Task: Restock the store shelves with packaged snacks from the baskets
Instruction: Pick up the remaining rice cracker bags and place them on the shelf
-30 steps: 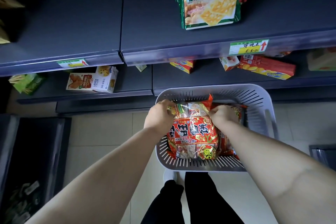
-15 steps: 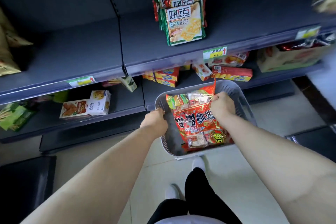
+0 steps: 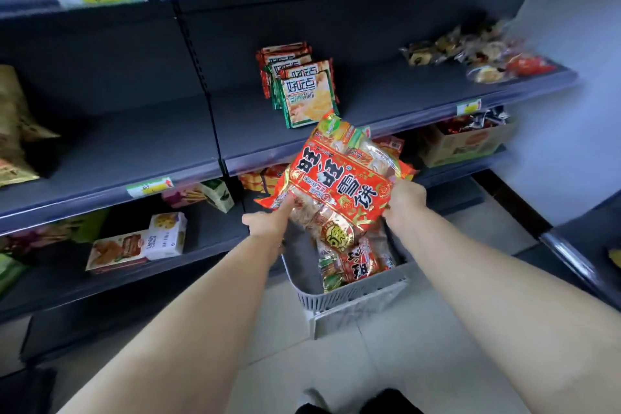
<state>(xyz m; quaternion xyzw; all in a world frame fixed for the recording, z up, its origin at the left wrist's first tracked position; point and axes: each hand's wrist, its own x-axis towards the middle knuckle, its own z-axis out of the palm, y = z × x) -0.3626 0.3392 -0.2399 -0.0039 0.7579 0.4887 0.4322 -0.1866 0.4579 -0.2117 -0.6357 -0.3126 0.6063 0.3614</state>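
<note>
A big red rice-cracker bag hangs in the air above the grey slotted basket, level with the front lip of the middle shelf. My left hand grips its lower left corner. My right hand grips its right edge. One more red snack bag lies inside the basket, partly under the lifted bag. A stack of green and red biscuit packs stands on the middle shelf just behind the bag.
Wrapped pastries lie at the shelf's right end. A cardboard box of sweets and orange packs sit on the lower shelf, biscuit boxes to the left. Brown bags fill the far left. A dark counter edge is at right.
The red bag has risen out of the basket toward the middle shelf. My left hand left the basket rim and now grips the bag. The view has tilted upward.
</note>
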